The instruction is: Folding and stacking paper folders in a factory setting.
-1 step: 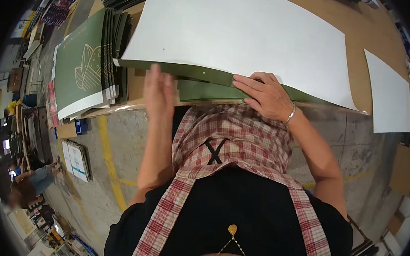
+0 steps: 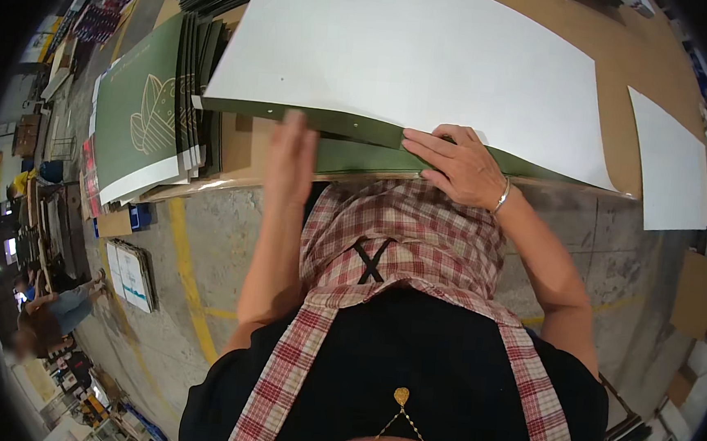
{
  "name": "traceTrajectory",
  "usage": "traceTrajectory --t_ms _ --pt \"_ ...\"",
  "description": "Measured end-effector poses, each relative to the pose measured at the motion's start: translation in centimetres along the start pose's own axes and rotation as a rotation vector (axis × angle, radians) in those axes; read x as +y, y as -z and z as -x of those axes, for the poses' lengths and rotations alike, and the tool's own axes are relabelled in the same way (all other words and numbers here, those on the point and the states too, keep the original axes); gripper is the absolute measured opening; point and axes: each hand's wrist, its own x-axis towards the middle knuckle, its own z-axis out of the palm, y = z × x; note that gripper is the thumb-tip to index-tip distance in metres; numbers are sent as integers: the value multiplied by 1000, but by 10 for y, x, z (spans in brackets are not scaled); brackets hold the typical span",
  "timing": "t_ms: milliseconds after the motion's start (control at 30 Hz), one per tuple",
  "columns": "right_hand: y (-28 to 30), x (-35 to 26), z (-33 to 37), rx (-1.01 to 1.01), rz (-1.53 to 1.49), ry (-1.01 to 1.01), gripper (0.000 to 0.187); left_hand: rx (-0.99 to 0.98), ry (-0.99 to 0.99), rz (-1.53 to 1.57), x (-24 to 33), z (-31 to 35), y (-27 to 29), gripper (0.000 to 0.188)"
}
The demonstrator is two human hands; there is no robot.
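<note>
A large paper sheet (image 2: pixel 414 57), white on its upper side, lies across the table. Its near edge is folded over as a narrow green strip (image 2: pixel 328 120) with small punched holes, lifted a little at the left. On the strip, right of the middle, rests my right hand (image 2: pixel 459 169), fingers stretched flat and thumb nearer me. My left hand (image 2: pixel 290 159), blurred by motion, is upright at the strip's left part, its fingers straight and holding nothing that I can see. Another green piece (image 2: pixel 357 162) shows beneath the strip along the table edge.
Left of the sheet stands a stack of green printed paper pieces (image 2: pixel 144 107) with a gold leaf drawing. A smaller white sheet (image 2: pixel 670 165) lies at the right of the brown tabletop (image 2: pixel 624 100). On the floor at left is a bundle of flat pieces (image 2: pixel 130 274); a person (image 2: pixel 51 318) is farther off.
My left hand has shifted slightly to the right along the strip, uncovering a hole in it. The strip's left end has moved slightly up and left. My right hand stays put.
</note>
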Motion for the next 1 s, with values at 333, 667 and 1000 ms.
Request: traceTrajectory --t_ms 333,667,1000 --pt "-65 -47 -66 -29 -322 138 35 -284 -876 -1045 -58 6 18 40" --pt "-18 -69 17 594 -77 -86 16 -501 -788 -1588 -30 13 -15 78" --pt "19 -18 51 844 -1199 -1290 27 -556 -734 -1852 -25 13 -16 85"
